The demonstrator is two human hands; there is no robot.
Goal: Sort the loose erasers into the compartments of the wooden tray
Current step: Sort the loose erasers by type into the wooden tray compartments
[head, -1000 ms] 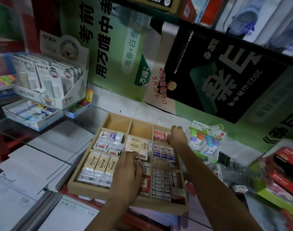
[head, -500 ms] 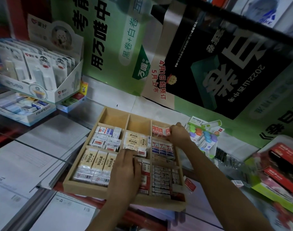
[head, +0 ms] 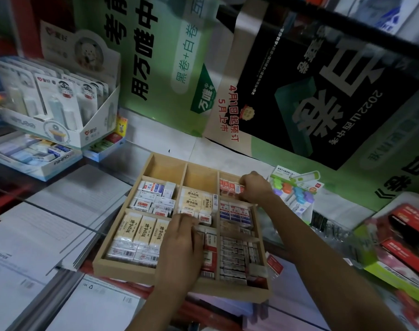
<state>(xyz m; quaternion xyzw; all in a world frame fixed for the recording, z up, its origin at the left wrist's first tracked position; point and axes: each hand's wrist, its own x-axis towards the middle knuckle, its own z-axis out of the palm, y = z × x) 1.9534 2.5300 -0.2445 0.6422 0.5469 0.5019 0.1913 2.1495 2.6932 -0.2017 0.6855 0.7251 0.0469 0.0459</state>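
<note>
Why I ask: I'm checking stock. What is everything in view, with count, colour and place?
wooden tray: one, light wood, counter centre
erasers: many, cream, white and red-and-white, in the tray's compartments; two far compartments empty
display box: one, white, holding carded items, far left
low box: one, white and blue, in front of the display box
paper sheets: several, white, left of the tray
posters: at least two, green and black, back wall
pack of coloured pieces: one, pastel, right of the tray
red packets: several, right edge, blurred
left hand: over the tray's middle column, fingertips on small erasers, grip unclear
right hand: at the far right compartment, pinching a red-and-white eraser
</note>
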